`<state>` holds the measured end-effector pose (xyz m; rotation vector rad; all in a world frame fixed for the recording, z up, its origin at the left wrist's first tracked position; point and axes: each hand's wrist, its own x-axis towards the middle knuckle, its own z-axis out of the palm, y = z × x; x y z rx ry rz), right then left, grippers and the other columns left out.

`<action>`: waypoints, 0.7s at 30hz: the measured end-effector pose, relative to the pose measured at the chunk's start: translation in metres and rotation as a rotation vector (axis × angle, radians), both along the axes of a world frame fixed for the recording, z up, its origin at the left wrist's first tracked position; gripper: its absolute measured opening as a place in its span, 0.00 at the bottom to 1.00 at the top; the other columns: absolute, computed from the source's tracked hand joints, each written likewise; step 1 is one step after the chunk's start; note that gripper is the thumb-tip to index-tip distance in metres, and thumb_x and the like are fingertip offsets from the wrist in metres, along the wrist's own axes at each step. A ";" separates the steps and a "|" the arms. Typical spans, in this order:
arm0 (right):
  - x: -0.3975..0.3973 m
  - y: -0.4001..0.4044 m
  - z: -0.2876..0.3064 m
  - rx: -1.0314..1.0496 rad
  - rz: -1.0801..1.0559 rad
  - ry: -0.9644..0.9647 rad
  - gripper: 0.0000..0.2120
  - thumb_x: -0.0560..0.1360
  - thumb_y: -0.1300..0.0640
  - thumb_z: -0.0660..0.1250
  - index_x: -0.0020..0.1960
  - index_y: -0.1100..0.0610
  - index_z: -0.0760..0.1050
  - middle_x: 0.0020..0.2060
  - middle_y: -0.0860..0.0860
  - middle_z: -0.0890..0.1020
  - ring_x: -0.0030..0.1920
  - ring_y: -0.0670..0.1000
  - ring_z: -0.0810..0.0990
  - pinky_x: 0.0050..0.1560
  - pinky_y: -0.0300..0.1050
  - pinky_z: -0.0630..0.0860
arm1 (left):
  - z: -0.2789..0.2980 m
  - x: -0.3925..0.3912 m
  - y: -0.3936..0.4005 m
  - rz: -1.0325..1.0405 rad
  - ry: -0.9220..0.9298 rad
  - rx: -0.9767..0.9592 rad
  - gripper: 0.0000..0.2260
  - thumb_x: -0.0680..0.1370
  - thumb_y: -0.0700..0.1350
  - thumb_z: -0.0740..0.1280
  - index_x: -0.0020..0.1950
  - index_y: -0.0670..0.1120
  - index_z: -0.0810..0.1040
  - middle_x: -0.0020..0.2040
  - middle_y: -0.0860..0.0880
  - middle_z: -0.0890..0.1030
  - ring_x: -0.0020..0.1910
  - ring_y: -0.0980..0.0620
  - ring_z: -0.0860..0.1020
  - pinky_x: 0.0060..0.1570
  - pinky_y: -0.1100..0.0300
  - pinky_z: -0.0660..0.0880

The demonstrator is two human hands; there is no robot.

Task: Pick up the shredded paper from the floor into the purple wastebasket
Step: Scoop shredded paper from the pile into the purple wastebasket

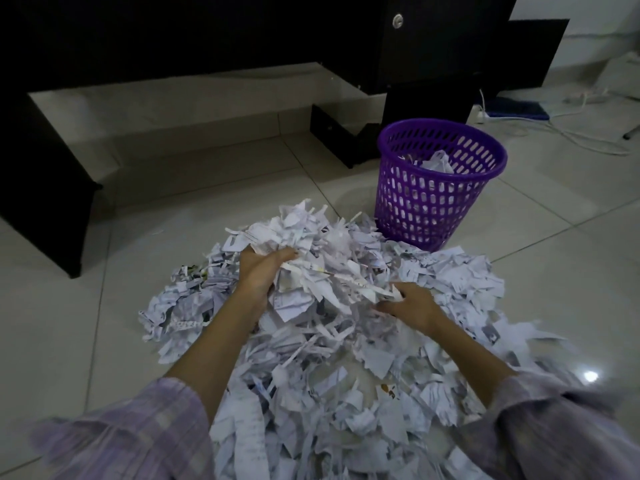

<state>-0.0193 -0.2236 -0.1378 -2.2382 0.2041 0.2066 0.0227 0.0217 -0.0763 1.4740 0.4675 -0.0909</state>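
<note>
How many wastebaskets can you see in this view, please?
1. The purple wastebasket stands upright on the floor at the far right edge of the paper pile, with some paper already inside. No other shows, though the dark furniture could hide one.

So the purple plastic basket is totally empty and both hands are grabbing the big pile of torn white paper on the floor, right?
Not quite. The head view shows the purple plastic basket already holds some white paper scraps, so it is not empty. The rest stands: the left hand and the right hand are both grabbing the big pile of torn white paper on the floor.
</note>
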 end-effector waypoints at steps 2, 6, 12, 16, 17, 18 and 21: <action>0.001 -0.002 0.001 0.032 -0.100 0.001 0.05 0.71 0.56 0.74 0.45 0.54 0.79 0.37 0.50 0.79 0.39 0.49 0.76 0.34 0.36 0.68 | -0.003 0.000 -0.001 -0.009 0.010 -0.023 0.23 0.62 0.44 0.78 0.53 0.39 0.79 0.48 0.43 0.83 0.42 0.47 0.83 0.45 0.53 0.80; 0.006 -0.013 0.002 0.094 -0.319 0.020 0.05 0.69 0.55 0.74 0.39 0.55 0.80 0.36 0.52 0.79 0.38 0.51 0.76 0.39 0.44 0.68 | 0.000 -0.001 0.001 -0.041 0.053 -0.129 0.09 0.71 0.37 0.72 0.50 0.38 0.79 0.43 0.42 0.83 0.32 0.50 0.82 0.32 0.61 0.78; 0.008 -0.020 0.014 0.268 -0.114 0.183 0.34 0.66 0.62 0.77 0.68 0.49 0.70 0.66 0.47 0.70 0.67 0.50 0.69 0.60 0.48 0.72 | 0.008 -0.006 0.003 -0.099 0.028 -0.022 0.08 0.73 0.38 0.70 0.51 0.39 0.77 0.39 0.49 0.79 0.28 0.58 0.79 0.23 0.68 0.73; 0.009 0.004 0.031 0.438 0.048 0.151 0.30 0.74 0.61 0.68 0.73 0.47 0.63 0.67 0.47 0.68 0.67 0.52 0.69 0.65 0.51 0.69 | 0.004 -0.013 -0.010 -0.150 0.022 0.015 0.06 0.73 0.37 0.71 0.42 0.44 0.74 0.46 0.48 0.81 0.35 0.55 0.76 0.33 0.64 0.72; 0.011 0.010 0.033 0.520 0.071 0.163 0.28 0.74 0.59 0.67 0.71 0.45 0.64 0.66 0.47 0.70 0.65 0.51 0.71 0.63 0.51 0.70 | 0.003 -0.015 -0.014 -0.161 0.010 0.010 0.08 0.73 0.37 0.71 0.44 0.45 0.72 0.45 0.51 0.79 0.38 0.54 0.74 0.34 0.65 0.71; 0.013 0.016 0.034 0.602 0.074 0.187 0.27 0.73 0.55 0.69 0.69 0.42 0.66 0.64 0.48 0.73 0.62 0.52 0.74 0.61 0.50 0.71 | 0.003 -0.017 -0.018 -0.183 -0.004 0.010 0.11 0.73 0.37 0.71 0.48 0.45 0.70 0.45 0.53 0.76 0.41 0.53 0.74 0.35 0.64 0.70; 0.019 0.028 0.036 0.740 0.059 0.271 0.38 0.62 0.40 0.76 0.68 0.39 0.66 0.68 0.50 0.72 0.66 0.55 0.73 0.65 0.53 0.70 | -0.002 -0.015 -0.028 -0.225 -0.026 0.076 0.21 0.71 0.38 0.73 0.61 0.41 0.70 0.57 0.51 0.76 0.53 0.51 0.74 0.47 0.62 0.70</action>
